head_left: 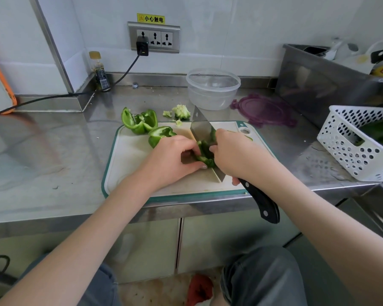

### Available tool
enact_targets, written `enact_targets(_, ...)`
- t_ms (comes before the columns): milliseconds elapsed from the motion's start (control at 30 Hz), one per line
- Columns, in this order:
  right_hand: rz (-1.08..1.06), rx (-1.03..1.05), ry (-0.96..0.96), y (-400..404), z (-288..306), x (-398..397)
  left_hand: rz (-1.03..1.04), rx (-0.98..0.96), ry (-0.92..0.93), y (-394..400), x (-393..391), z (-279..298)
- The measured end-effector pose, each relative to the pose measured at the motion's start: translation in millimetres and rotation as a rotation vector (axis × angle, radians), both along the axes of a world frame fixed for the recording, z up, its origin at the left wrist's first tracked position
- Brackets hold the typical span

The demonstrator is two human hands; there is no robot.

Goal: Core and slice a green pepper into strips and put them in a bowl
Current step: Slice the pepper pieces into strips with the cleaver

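Pepper strips [205, 152] lay bunched in the middle of the cutting board [128, 160], and both of my hands were on them. My left hand [173, 159] curled its fingers round the bundle from the left, thumb tucked underneath. My right hand [234, 154] pressed in from the other side; its fingers were bent against the strips and the blade, though how it gripped the knife I could not tell. The cleaver [202, 129] stood on edge between my hands, tip pointing away from me, its black handle [260, 200] jutting out past the front edge of the bench [53, 151].

Two larger pepper pieces waited uncut: one [139, 121] straddling the board's far left corner, another [159, 135] just beside my left hand. The pale core [181, 111] sat on the bench beyond the board. Behind it stood the clear plastic bowl [212, 88], with a purple lid [263, 110] lying flat to its right. A white perforated basket [358, 142] sat at the far right.
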State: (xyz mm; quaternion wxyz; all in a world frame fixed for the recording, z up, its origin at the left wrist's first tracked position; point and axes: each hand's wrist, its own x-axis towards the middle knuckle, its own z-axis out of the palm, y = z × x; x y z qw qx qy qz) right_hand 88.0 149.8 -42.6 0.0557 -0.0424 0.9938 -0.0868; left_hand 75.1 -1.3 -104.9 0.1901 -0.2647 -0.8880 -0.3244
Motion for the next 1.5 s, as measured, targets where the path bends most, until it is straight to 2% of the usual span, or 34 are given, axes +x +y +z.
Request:
enact_targets(233, 0.079, -0.046, 0.108, -15.9, 4.8, -7.9, 0.006, 0.011, -0.041, -0.6, 1.8, 2.3)
enact_targets(333, 0.043, 0.023, 0.012, -18.8, 5.3, -16.2, 0.021, 0.014, -0.044, -1.8, 2.1, 3.9)
enact_targets(467, 0.054, -0.022, 0.038, 7.3, 16.6, -14.0, 0.005, 0.03, -0.067, -2.6, 2.7, 2.6)
enact_targets(600, -0.08, -0.15, -0.011, 37.2, 23.9, -7.9, -0.012, 0.042, -0.075, -1.8, 1.5, 1.4)
enact_targets(900, -0.031, -0.214, -0.02, 30.5, 24.6, 0.8, 0.004, 0.062, -0.082, 0.8, 6.7, 3.9)
enact_targets(1333, -0.02, -0.158, -0.058, 10.7, 18.3, 3.8, -0.016, 0.111, -0.086, 0.3, 3.9, 2.9)
enact_targets(1500, 0.015, -0.157, 0.035, 5.1, 9.3, 7.0, -0.029, 0.102, -0.082, 0.5, 3.5, 3.9)
